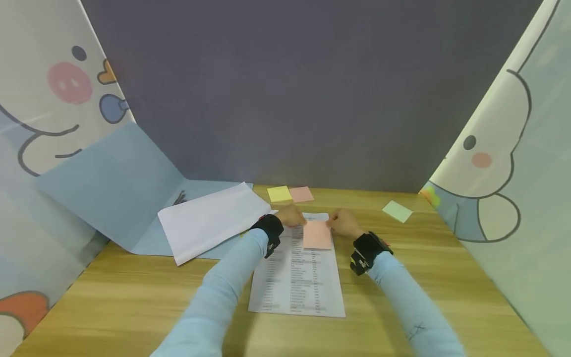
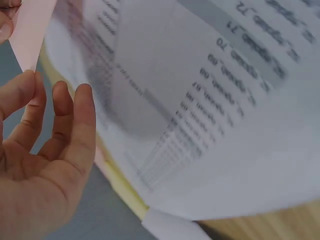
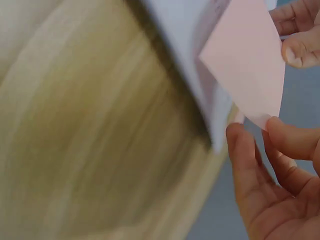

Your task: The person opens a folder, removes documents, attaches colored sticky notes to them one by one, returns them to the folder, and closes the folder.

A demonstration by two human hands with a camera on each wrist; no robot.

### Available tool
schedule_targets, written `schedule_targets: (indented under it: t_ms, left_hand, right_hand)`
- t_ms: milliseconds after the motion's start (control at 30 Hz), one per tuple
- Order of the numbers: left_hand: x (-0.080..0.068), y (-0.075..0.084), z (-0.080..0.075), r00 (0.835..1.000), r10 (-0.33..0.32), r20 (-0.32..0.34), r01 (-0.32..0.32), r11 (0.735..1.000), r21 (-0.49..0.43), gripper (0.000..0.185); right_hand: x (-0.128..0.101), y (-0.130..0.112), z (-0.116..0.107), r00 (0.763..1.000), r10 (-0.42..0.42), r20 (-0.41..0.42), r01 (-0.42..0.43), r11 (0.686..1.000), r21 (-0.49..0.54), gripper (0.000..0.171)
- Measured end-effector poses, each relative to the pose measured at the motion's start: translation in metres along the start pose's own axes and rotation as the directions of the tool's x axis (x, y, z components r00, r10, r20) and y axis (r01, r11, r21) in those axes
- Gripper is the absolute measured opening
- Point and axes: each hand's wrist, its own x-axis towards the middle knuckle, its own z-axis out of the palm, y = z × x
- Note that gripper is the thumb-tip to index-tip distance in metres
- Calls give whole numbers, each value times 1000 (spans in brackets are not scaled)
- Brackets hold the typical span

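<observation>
Both hands pinch the pink sticky note (image 1: 317,234): right hand (image 1: 343,223) at one corner between thumb and fingertip, left hand (image 1: 291,216) at the other, remaining fingers loosely spread. The note sits over the top of the printed sheet (image 1: 298,277) on the wooden table (image 1: 446,277); keeping it flat and square should seat it cleanly. No containers visible; spare yellow note (image 1: 279,194), pink note (image 1: 301,194) and green note (image 1: 397,211) lie loose beyond.

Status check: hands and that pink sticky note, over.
Both hands pinch pink note: left hand, right hand. Note over printed sheet. Nothing in the way.
</observation>
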Motion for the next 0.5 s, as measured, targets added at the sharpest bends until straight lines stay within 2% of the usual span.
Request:
schedule_targets:
  t_ms: [67,100,200,300,367,400,433,467,500]
  left_hand:
    - [13,-6,7,1000,-26,-13,27,999,26,35]
    - [28,-15,15,1000,-9,-26,10,999,43,37]
    - [66,-39,35,998,-31,-52,34,998,50,35]
    - [114,-68,60,993,-5,-120,24,988,153,36]
    - [127,-74,69,986,-39,-160,70,978,197,32]
    - [129,-76,70,985,-44,-168,80,974,211,31]
    - [127,-73,69,982,-55,-180,95,970,224,28]
    - [125,-72,70,977,-33,-213,81,972,220,27]
    - [113,-63,64,978,-58,-200,98,976,194,26]
  right_hand:
    - [7,7,5,999,42,11,-42,999,21,18]
    - [10,9,7,998,66,17,-66,998,25,18]
    - [17,17,14,993,117,21,-117,993,0,17]
    - [20,19,17,988,155,9,-155,988,2,17]
    - [22,20,18,987,163,-8,-163,987,13,20]
    - [23,19,19,986,168,-11,-168,985,23,23]
    - [23,20,20,984,177,-11,-177,984,30,25]
    - [24,20,20,983,182,-14,-182,983,28,28]
    - [24,20,20,982,189,-17,-188,982,26,30]
